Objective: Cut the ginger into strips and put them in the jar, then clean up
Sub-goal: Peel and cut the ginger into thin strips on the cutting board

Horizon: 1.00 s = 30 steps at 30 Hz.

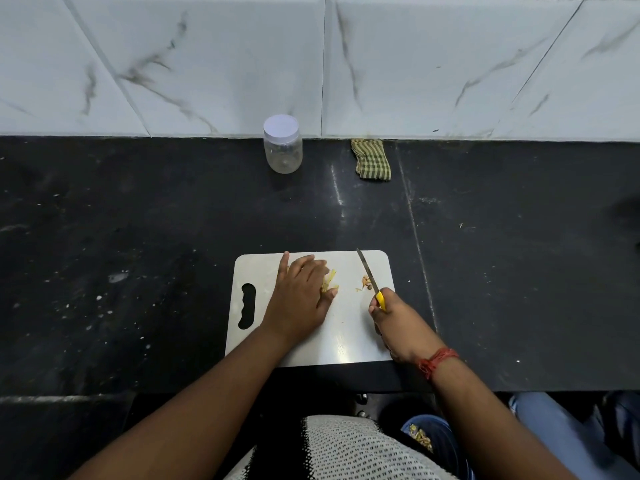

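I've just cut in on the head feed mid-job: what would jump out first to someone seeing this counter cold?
The white cutting board at the near edge of the black counter, with both hands on it: the left hand covers yellow ginger strips, and the right hand grips a yellow-handled knife beside a few scraps. Farther back, against the marble wall, stand a lidded clear jar and a folded checked cloth.

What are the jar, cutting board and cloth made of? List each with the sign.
Jar: clear plastic by its look, though glass is possible; see-through wall, matte white lid.
Cutting board: white plastic probably; smooth, faint sheen, moulded handle slot.
Cloth: woven fabric, green checked, soft folds.
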{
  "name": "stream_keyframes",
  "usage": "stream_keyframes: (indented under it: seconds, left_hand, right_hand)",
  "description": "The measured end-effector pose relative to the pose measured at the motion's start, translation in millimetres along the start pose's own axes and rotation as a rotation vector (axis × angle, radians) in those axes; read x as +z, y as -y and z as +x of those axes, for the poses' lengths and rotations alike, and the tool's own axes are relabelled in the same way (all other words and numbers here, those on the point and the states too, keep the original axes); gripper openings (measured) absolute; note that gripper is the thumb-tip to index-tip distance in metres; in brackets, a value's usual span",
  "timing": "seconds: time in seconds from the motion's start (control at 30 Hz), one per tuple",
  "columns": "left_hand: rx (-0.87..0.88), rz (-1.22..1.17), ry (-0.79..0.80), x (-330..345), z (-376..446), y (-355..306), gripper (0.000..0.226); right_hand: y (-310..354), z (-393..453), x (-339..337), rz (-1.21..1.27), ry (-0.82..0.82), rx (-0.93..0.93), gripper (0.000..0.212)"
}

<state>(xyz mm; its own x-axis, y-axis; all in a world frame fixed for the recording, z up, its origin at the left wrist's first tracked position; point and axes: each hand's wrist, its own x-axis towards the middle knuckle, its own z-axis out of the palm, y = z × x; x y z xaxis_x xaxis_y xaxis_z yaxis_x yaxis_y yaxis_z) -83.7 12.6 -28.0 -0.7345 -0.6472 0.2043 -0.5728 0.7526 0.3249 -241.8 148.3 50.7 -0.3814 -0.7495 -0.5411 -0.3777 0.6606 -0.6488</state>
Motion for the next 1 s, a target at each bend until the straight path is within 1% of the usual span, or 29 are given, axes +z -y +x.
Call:
stream_keyframes:
  seconds: [0.17, 0.3, 0.43, 0.6, 0.7, 0.83, 0.93, 1.0]
  left_hand:
    - [0.098, 0.054, 0.030, 1.6, -8.8, 0.8, 0.044]
    - [0.068, 0.088, 0.060, 3.8, 1.3, -7.3, 0.045]
    - [0.056, 0.120, 0.056, 4.5, 11.5, -7.5, 0.038]
    - [-0.048, 0.158, 0.071, 8.0, 27.5, -10.4, 0.046]
    - [-0.105, 0.156, 0.069, 8.4, 37.9, -9.0, 0.046]
    - [-0.123, 0.152, 0.065, 7.7, 45.0, -5.3, 0.053]
    - [-0.133, 0.125, 0.039, 3.2, 38.7, 2.5, 0.064]
    - [-0.152, 0.114, 0.023, -0.8, 29.7, 11.7, 0.065]
  right_hand:
    - [-2.7, -1.2, 0.4, 0.001, 0.006, 0.001, 0.013]
    - [-2.6, 0.0, 0.9, 0.012, 0.006, -0.010, 0.013]
    - [-1.9, 0.9, 0.9, 0.018, 0.005, -0.013, 0.012]
    - [-2.1, -3.3, 2.7, -0.003, 0.013, -0.021, 0.013]
    - [-3.5, -5.7, 2.0, -0.007, 0.011, -0.023, 0.013]
    - [-5.0, -7.2, 0.7, -0.009, 0.010, -0.016, 0.013]
    - [-5.9, -7.3, 1.1, -0.023, 0.012, -0.022, 0.012]
    - [-6.2, -5.8, 2.5, -0.025, 0.016, -0.025, 0.012]
